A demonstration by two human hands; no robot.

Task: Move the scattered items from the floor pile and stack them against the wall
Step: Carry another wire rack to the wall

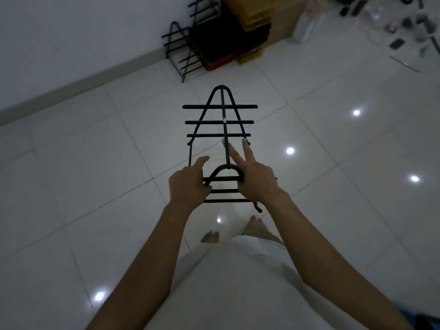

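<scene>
Left hand (189, 184) and right hand (256, 181) both grip the near end of a black rack (220, 121), held mid-frame above the floor (95, 151). Best carried level toward the stacked racks (181, 47) against the wall (71, 32), upper centre.

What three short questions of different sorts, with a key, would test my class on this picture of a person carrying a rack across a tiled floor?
1. True or false: both hands hold the black wire rack off the floor.
2. Where do the other black racks stand? A) by the wall B) beside the person's feet C) on a table
3. Fill in: two fingers of the right hand are ____.

Key: 1 true, the left hand grips its near end too. 2 A. 3 straight, pointing forward along the rack.
</scene>
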